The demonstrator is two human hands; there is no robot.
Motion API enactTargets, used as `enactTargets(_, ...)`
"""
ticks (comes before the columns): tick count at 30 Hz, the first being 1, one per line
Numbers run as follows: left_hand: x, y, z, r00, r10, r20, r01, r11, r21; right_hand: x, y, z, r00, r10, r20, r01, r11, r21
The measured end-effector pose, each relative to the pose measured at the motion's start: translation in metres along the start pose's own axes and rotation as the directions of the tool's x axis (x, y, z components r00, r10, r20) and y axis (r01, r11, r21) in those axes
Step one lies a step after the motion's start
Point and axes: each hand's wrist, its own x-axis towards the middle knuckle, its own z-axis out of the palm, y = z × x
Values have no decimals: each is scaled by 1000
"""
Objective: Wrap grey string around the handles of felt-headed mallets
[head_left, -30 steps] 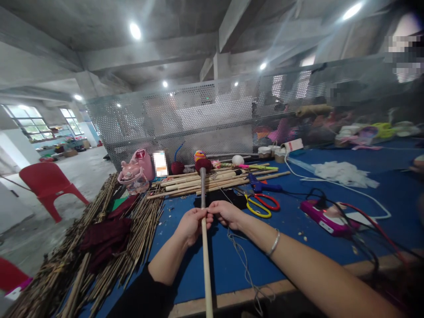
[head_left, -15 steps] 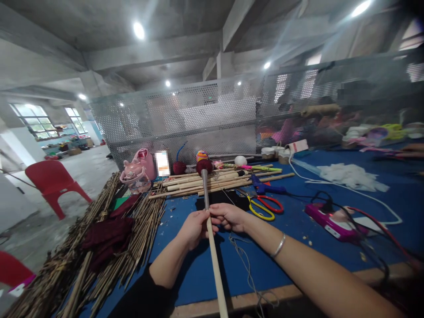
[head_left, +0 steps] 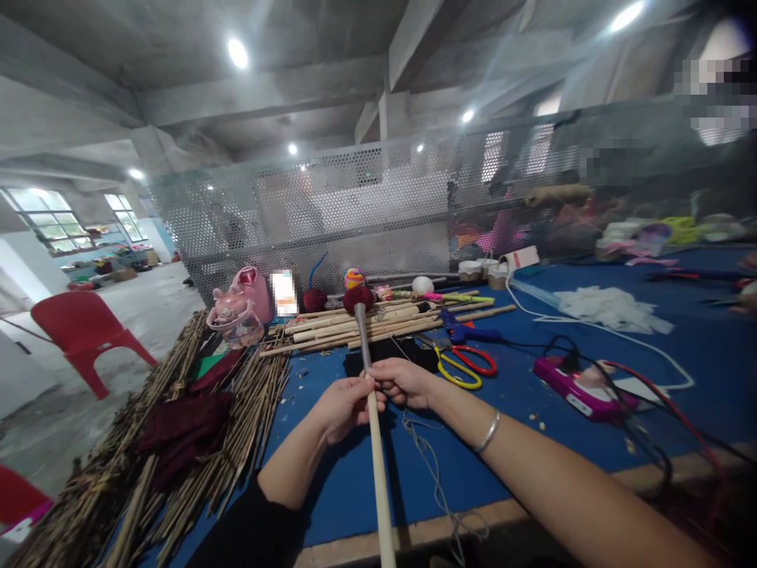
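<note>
Red plastic chair (head_left: 80, 325) on grey concrete floor (head_left: 139, 296)

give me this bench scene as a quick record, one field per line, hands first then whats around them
left hand: closed on the pale stick
right hand: fingers closed at the stick's wrap edge; exact grip unclear
stick: grey upper part, dark red ball at far end
surface: blue tabletop
right side: yellow-and-red-handled scissors, blue glue gun, magenta power strip
left side: maroon cloth on thin brown twigs
near edge: loose grey thread
</note>
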Motion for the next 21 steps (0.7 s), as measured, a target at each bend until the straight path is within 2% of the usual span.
enactTargets(2,0,-1,-2,999,-37,12,37,999,40,0,1,1,999,-26,-26,25,999,-37)
enactTargets(4,1,-4,-3,998,-52,-39,57,988,142,2,3,3,995,-42,-88,34,995,-90)
enactTargets(7,2,-6,-4,993,5,-117,26,966,257,3,5,4,991,-25,-129,7,991,-134)
enactTargets(9,1,-5,-2,995,27,-100,-2,971,239,2,4,3,996,-11,-89,1,994,-110)
enactTargets(12,-2,0,-1,1000,9,-4,-9,994,109,-1,1,3,1000,-19,-2,19,1000,-12)
enactTargets(15,-4,2,-1,998,-26,60,24,999,45,-1,0,4,998,-63,-2,63,998,1)
enactTargets(18,-2,0,-4,997,-67,26,62,983,171,1,3,5,993,-84,-78,77,993,-92)
enactTargets(21,1,-6,-4,1000,-7,-25,14,951,308,4,6,4,985,-94,-144,70,984,-161)
